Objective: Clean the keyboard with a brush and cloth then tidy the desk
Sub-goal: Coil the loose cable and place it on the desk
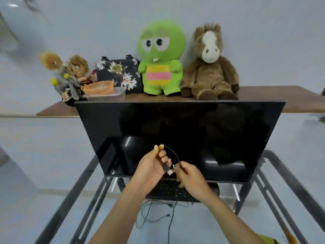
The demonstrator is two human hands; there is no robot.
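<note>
Both hands are raised in front of the dark monitor (pixel 179 131) and grip one thin black cable (pixel 173 153). My left hand (pixel 152 165) pinches one end of it between thumb and fingers, and a USB plug (pixel 168 170) sticks out by its palm. My right hand (pixel 189 174) closes on the cable's other side, so the cable arches between them. A black keyboard (pixel 168 191) lies below the hands, mostly hidden by my forearms. No brush or cloth shows.
More thin cables (pixel 154 215) trail under the glass desk with its dark metal frame (pixel 284 184). Behind the monitor a wooden shelf (pixel 274 95) carries a green plush, a brown horse plush, a floral bag, dolls and an orange basket in a clear tub (pixel 103 92).
</note>
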